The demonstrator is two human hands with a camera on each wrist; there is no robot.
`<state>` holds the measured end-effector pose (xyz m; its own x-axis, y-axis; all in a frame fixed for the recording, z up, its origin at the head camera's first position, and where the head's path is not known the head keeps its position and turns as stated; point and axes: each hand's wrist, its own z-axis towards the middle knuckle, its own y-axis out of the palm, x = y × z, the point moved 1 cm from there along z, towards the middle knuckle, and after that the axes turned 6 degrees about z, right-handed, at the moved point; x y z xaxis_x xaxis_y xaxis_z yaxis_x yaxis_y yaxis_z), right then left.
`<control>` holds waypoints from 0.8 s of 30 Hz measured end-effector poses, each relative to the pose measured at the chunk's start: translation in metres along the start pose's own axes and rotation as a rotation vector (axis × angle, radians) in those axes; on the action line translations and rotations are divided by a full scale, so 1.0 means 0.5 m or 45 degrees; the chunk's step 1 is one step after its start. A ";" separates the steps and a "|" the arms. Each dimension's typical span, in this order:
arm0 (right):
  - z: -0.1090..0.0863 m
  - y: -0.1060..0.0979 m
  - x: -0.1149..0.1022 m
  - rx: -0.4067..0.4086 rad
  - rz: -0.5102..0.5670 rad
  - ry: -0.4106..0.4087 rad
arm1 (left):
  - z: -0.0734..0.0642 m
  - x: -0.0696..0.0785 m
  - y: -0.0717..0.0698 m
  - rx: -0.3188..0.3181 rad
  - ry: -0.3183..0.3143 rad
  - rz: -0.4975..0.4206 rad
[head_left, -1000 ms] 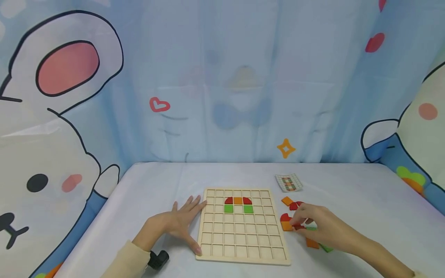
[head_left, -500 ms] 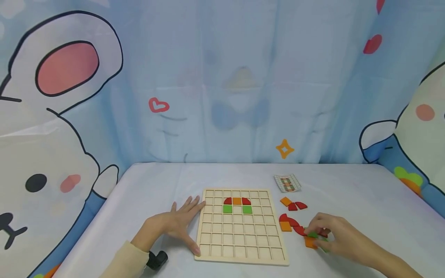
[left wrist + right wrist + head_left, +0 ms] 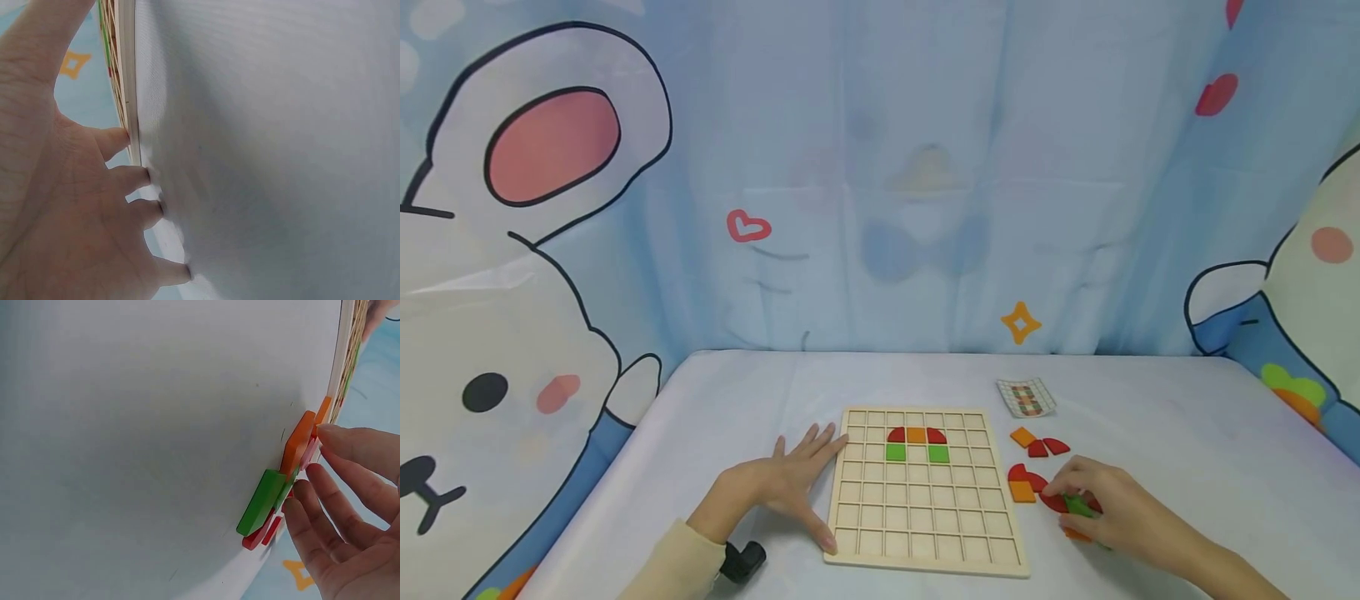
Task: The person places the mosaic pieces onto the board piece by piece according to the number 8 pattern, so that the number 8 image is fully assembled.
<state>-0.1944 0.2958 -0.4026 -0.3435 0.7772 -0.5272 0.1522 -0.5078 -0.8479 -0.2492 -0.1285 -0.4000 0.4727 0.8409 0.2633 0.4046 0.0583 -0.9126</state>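
My left hand (image 3: 790,485) is spread along the left edge of a wooden grid board (image 3: 928,546), with thumb and forefinger touching the frame. The board's upper part holds two red quarter-rounds (image 3: 897,434), an orange square (image 3: 916,434) between them, and two green squares (image 3: 896,452) below. To the board's right, my right hand (image 3: 1112,504) reaches over a loose cluster of flat pieces. Its forefinger touches a red piece (image 3: 1054,502); the thumb is by an orange square (image 3: 297,442), apart from the forefinger. A green piece (image 3: 262,503) lies in front of the other fingers.
A small pattern card (image 3: 1027,398) lies beyond the loose pieces. An orange square (image 3: 1022,437) and two red pieces (image 3: 1056,446) sit below it. Another orange square (image 3: 1022,492) lies beside the board. A patterned curtain (image 3: 925,275) hangs behind the table.
My right hand has moved from the red pieces beside the board rightward to the green ones, then slightly back left. The left hand keeps its place at the board.
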 end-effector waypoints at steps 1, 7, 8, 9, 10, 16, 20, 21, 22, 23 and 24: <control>0.003 0.000 -0.001 -0.002 0.003 0.009 | 0.000 0.000 -0.001 -0.001 -0.002 0.002; 0.014 0.000 -0.002 -0.029 0.010 -0.022 | -0.001 0.000 -0.001 -0.004 -0.007 0.005; 0.016 0.000 -0.003 -0.035 0.010 -0.022 | -0.001 0.000 -0.001 -0.004 -0.008 0.006; 0.019 -0.001 -0.005 -0.040 0.017 -0.014 | -0.001 0.000 -0.001 -0.005 -0.011 0.008; 0.023 -0.001 -0.006 -0.046 0.023 0.001 | -0.002 0.000 -0.002 -0.005 -0.015 0.008; 0.038 -0.002 -0.015 -0.086 0.065 0.097 | -0.003 0.001 -0.001 -0.017 -0.021 0.004; 0.046 -0.004 -0.016 -0.110 0.130 0.168 | -0.004 0.000 0.001 -0.023 -0.029 0.000; 0.047 -0.004 -0.016 -0.114 0.143 0.184 | -0.004 0.000 0.001 -0.022 -0.029 0.001; 0.047 -0.005 -0.015 -0.119 0.151 0.189 | -0.003 0.000 0.001 -0.021 -0.027 0.004; 0.047 -0.006 -0.014 -0.123 0.161 0.199 | -0.002 0.001 0.000 -0.021 -0.025 0.003; 0.046 -0.006 -0.013 -0.124 0.165 0.203 | -0.001 0.001 0.000 -0.018 -0.020 0.007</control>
<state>-0.2142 0.2837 -0.3952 -0.1659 0.7608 -0.6274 0.2771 -0.5746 -0.7700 -0.2484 -0.1284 -0.3997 0.4624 0.8497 0.2533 0.4129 0.0464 -0.9096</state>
